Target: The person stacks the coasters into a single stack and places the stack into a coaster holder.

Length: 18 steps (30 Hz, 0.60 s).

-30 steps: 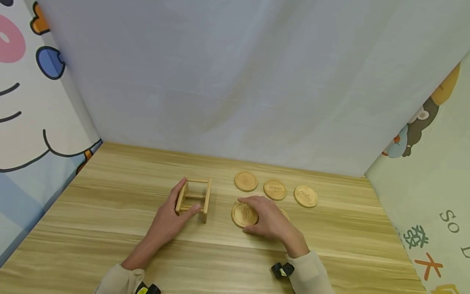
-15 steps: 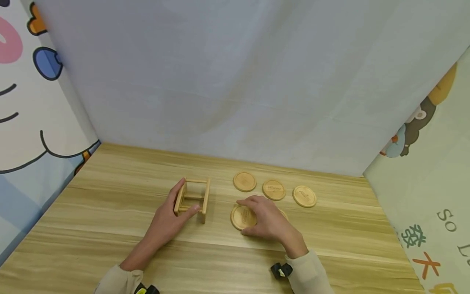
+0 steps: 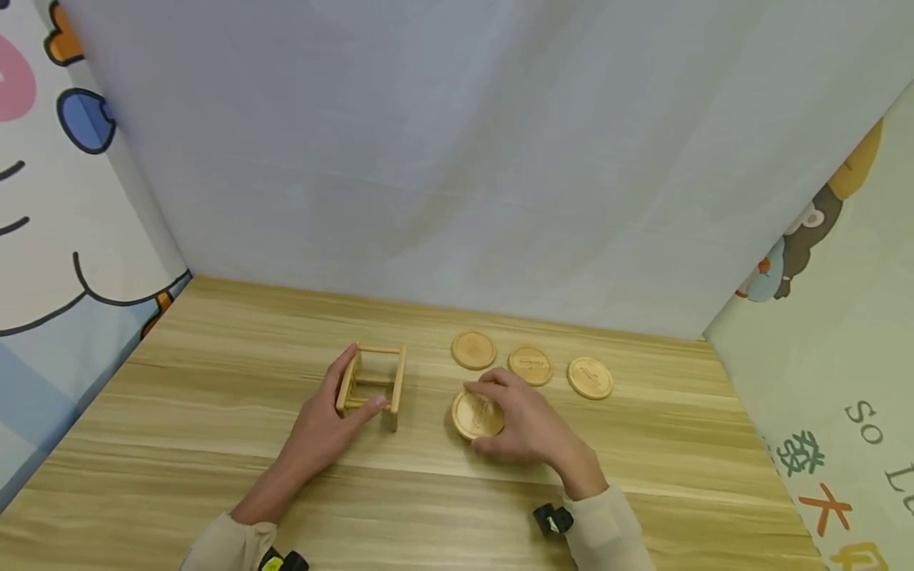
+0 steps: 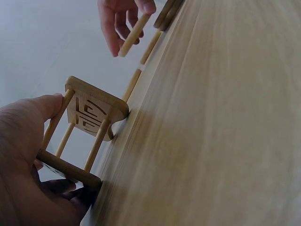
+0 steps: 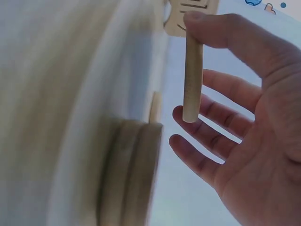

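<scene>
On the left of the table, my left hand (image 3: 323,427) grips a small wooden coaster holder (image 3: 398,387), with the thumb on its near side. The left wrist view shows the holder's slotted end panel (image 4: 91,106) and its dowel bars. My right hand (image 3: 530,427) pinches a round wooden coaster (image 3: 474,415) by its edge between thumb and fingers. That coaster is raised off the tabletop, seen edge-on in the right wrist view. Below and beside it lie two stacked coasters (image 5: 134,174), which my right hand hides in the head view.
Three round coasters lie in a row toward the back: a left one (image 3: 474,350), a middle one (image 3: 531,365) and a right one (image 3: 589,377). The wooden table (image 3: 214,381) ends at a pale cloth backdrop (image 3: 443,159), with printed panels on both sides.
The right hand has lifted the coaster off the table; it was lying flat in the earlier frames. The left hand stays on the holder.
</scene>
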Tool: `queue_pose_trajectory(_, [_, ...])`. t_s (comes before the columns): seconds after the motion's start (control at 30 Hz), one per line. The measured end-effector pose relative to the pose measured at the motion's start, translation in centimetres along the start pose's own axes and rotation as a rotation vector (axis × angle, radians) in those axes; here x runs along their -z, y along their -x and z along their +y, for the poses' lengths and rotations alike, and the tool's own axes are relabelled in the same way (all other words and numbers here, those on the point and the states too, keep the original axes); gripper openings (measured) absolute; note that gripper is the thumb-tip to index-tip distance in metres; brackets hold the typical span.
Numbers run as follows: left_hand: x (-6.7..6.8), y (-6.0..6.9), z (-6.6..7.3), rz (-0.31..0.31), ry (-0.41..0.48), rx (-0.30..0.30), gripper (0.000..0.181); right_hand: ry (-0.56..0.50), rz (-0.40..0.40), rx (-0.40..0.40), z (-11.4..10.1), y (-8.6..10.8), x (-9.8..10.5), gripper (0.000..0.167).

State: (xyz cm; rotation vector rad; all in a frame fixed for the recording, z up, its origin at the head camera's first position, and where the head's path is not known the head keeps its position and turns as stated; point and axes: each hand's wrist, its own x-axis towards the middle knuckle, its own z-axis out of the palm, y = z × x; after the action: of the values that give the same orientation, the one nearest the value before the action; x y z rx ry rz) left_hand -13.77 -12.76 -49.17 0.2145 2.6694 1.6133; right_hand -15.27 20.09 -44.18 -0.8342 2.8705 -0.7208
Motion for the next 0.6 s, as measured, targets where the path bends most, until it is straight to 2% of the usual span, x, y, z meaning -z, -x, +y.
queue_pose_trajectory(0.3, [0.1, 0.0, 0.0, -0.003, -0.01, -0.001, 0.091, 0.008, 0.057, -0.023, 0.3, 1.0, 2.1, 0.078])
queue_pose_trajectory(0.6, [0.0, 0.0, 0.0, -0.007, -0.005, 0.006, 0.092, -0.035, 0.096, -0.042, 1.5, 2.3, 3.4, 0.079])
